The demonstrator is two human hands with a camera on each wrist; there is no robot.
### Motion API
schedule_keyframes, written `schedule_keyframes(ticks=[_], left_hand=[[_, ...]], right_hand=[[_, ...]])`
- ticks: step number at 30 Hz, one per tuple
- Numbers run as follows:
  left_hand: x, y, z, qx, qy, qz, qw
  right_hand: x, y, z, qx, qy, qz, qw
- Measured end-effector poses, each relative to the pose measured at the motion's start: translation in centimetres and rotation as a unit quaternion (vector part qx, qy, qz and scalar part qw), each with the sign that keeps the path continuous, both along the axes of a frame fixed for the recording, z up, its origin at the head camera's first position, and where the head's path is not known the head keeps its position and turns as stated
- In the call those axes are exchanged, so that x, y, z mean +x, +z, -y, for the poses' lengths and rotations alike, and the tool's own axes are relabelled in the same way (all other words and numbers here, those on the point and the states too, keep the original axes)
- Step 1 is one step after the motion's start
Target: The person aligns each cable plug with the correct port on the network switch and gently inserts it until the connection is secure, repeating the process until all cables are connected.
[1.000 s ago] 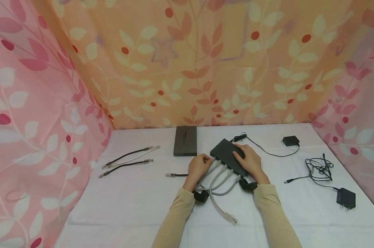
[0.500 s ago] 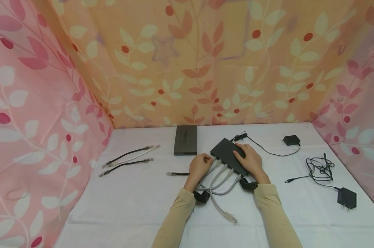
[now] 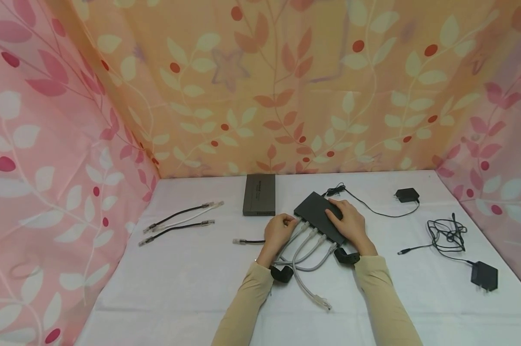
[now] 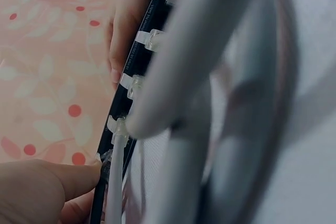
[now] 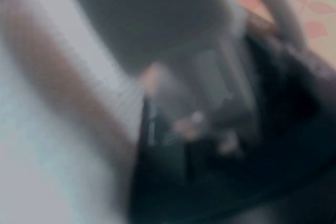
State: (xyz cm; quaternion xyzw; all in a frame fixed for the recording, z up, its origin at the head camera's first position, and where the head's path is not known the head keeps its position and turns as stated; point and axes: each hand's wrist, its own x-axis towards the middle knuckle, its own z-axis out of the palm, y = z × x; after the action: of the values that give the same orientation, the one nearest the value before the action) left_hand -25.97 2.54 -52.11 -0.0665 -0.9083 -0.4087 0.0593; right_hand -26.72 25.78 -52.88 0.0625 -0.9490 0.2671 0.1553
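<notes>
A black network switch [image 3: 314, 211] lies at an angle on the white table, with several grey network cables [image 3: 298, 263] plugged along its near side. My right hand [image 3: 351, 225] holds the switch at its right part, thumb across the top. At the left end of the port row, my left hand [image 3: 278, 235] pinches the plug of a short black network cable [image 3: 248, 241]. In the left wrist view the thumb presses by that clear plug [image 4: 106, 166], against the end port; how deep it sits is hard to tell. The right wrist view is badly blurred.
A dark grey box-shaped device [image 3: 259, 194] stands at the back. Loose black cables [image 3: 175, 231] and a white cable [image 3: 182, 222] lie at left. On the right are a power adapter [image 3: 407, 194], a second adapter [image 3: 484, 276] and its coiled cord [image 3: 447, 235].
Both hands keep their hold and hardly move. The whole head view shifts very slightly.
</notes>
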Motion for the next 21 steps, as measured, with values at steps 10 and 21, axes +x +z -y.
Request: schedule_keyframes(ticks=[10,21], left_hand=[[0.25,0.06,-0.05,0.006,0.010,0.001,0.9999],[0.45,-0.35,-0.44,-0.002,0.019,-0.039,0.9991]], right_hand=[[-0.02,-0.05,0.02,0.002,0.000,-0.002,1.0000],[0.03,-0.03,-0.03,0.007,0.001,-0.008,0.9999]])
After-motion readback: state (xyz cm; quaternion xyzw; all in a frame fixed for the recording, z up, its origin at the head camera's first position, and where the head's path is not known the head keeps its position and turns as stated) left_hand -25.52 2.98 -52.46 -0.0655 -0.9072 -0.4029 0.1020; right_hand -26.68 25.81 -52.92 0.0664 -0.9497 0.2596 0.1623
